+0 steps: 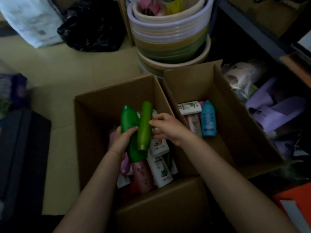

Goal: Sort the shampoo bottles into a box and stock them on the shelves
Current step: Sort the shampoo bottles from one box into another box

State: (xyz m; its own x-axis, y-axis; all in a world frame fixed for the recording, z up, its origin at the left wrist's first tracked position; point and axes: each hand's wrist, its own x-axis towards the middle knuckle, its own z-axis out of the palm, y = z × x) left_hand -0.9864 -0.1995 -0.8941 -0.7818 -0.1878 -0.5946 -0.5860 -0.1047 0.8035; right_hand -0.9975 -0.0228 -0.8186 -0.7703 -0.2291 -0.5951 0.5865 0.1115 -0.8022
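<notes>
Over the left box, our left hand holds the dark green bottle, fingers curled round its body, lifting it clear of the mixed bottles lying below. Our right hand steadies the light green bottle against the first; its fingers pinch the side, apparently to pair like colours. The right box, touching the left, holds sorted bottles, including a blue bottle, at its far edge.

Dim room: pale floor, stacked basins, dark metal shelving.
</notes>
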